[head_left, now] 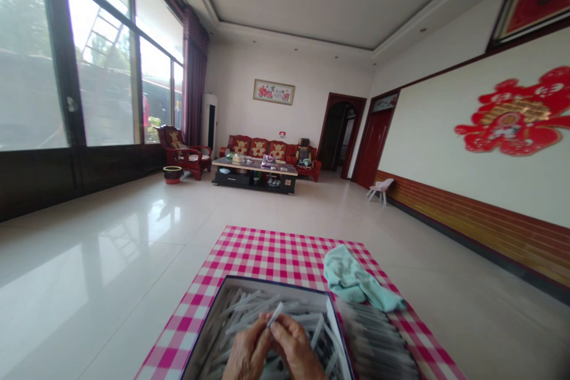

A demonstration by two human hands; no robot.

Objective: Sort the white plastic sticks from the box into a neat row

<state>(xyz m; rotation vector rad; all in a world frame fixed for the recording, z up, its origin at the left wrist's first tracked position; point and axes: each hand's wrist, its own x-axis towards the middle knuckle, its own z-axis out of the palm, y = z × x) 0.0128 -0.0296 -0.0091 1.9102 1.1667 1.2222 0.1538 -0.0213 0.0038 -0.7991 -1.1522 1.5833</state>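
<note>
My left hand (249, 344) and my right hand (294, 341) meet over a shallow box (335, 320) with a dark blue edge. Pinched between the fingers of both is a slim, whitish translucent tube (276, 312), tilted up to the right; its exact kind is too small to tell. Many similar whitish tubes (243, 309) lie loosely heaped in the box below. Right of the box, a blurred row of dark, slender pieces (378, 338) lies side by side. A crumpled mint-green cloth (351, 276) rests just beyond that row.
A pink-and-white checked cloth (276, 249) covers the table under everything. Across the tiled floor (133, 279) stand a low coffee table (253, 173), a red wooden sofa (262, 145) and an armchair (182, 154). A small stool (380, 190) is by the right wall, windows on the left.
</note>
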